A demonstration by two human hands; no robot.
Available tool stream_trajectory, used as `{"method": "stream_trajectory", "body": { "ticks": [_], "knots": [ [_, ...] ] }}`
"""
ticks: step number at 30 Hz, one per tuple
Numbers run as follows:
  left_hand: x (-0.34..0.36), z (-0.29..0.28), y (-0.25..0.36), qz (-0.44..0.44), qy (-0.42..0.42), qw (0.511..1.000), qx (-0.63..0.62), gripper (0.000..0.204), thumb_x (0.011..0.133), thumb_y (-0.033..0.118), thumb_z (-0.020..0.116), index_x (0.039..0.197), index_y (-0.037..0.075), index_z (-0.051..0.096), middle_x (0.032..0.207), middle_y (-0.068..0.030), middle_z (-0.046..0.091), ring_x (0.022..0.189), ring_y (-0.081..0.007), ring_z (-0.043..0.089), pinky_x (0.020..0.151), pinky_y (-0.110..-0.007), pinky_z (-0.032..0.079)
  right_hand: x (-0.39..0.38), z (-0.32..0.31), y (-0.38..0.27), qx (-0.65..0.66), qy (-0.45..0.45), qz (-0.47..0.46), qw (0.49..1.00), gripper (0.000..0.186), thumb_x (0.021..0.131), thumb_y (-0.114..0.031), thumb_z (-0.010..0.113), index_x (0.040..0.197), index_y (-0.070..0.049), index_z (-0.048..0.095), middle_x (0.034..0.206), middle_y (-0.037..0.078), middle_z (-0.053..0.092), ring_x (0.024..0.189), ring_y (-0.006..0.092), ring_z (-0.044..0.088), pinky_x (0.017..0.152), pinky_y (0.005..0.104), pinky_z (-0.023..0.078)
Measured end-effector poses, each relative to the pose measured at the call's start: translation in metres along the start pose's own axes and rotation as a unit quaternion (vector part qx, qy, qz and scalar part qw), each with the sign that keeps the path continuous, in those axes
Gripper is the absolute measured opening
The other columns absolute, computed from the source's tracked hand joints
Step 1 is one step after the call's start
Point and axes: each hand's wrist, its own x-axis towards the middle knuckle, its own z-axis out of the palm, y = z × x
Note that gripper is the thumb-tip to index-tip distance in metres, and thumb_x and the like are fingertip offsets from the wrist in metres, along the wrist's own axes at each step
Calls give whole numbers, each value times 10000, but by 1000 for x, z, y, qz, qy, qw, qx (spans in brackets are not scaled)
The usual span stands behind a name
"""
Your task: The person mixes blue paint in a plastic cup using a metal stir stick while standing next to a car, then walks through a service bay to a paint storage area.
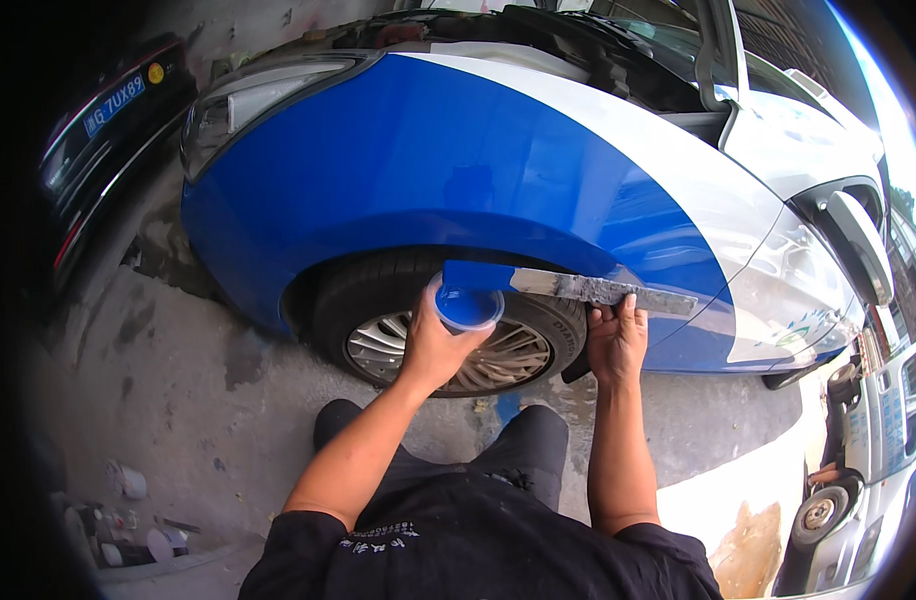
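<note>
My left hand [433, 348] is wrapped round a small clear plastic cup [493, 312] with blue paint [466, 304] in it. My right hand [617, 342] pinches a long flat stirring stick [548, 283] between thumb and fingers. The stick's blue-coated end lies over the cup's far rim, while its grey, crusted end extends past my right hand. Both hands are in front of the car's blue front fender [378, 160], just above the wheel [498, 360]. A darker blue patch [469, 186] shows on the fender above the wheel arch.
The car's hood is raised over the engine bay [598, 70], and a white side mirror [858, 245] juts out at right. A dark car [118, 130] stands at far left. Several containers [128, 480] sit at lower left. Another vehicle [868, 470] is at right.
</note>
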Motion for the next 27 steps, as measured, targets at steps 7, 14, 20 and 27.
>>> {"method": "stream_trajectory", "body": {
  "ticks": [7, 14, 20, 27],
  "knots": [
    [4, 4, -7, 18, 12, 1000, 0, 769, 704, 195, 848, 1324, 18, 429, 1244, -158, 544, 1156, -266, 550, 985, -385, 437, 4, 4, -2, -19, 16, 6, 1000, 165, 1014, -225, 510, 1116, -96, 517, 1168, 98, 632, 1034, 239, 626, 798, 342, 502],
    [-2, -1, -7, 32, 32, 998, 39, 743, 701, 194, 857, 1292, 17, 443, 1217, -159, 557, 1139, -277, 565, 978, -391, 449, 5, 42, -32, -200, -42, -63, 977, 211, 1004, -197, 535, 1152, -50, 558, 1018, 70, 658, 826, 148, 640, 721, 298, 523],
    [-22, -17, -23, 42, 61, 996, 53, 731, 682, 218, 867, 1266, 23, 474, 1198, -180, 554, 1117, -322, 564, 958, -413, 451, -1, 103, -26, -366, -188, -70, 908, 196, 959, -156, 622, 1053, 13, 593, 914, 63, 648, 793, 127, 600, 714, 260, 491],
    [-43, -61, -45, 78, 152, 980, 105, 651, 660, 119, 844, 1226, 36, 533, 1183, -170, 576, 1102, -359, 546, 942, -433, 451, -19, 151, 62, -403, -212, -33, 890, 189, 950, -158, 642, 954, 28, 610, 785, 41, 649, 685, 73, 580, 611, 222, 470]
  ]
}}
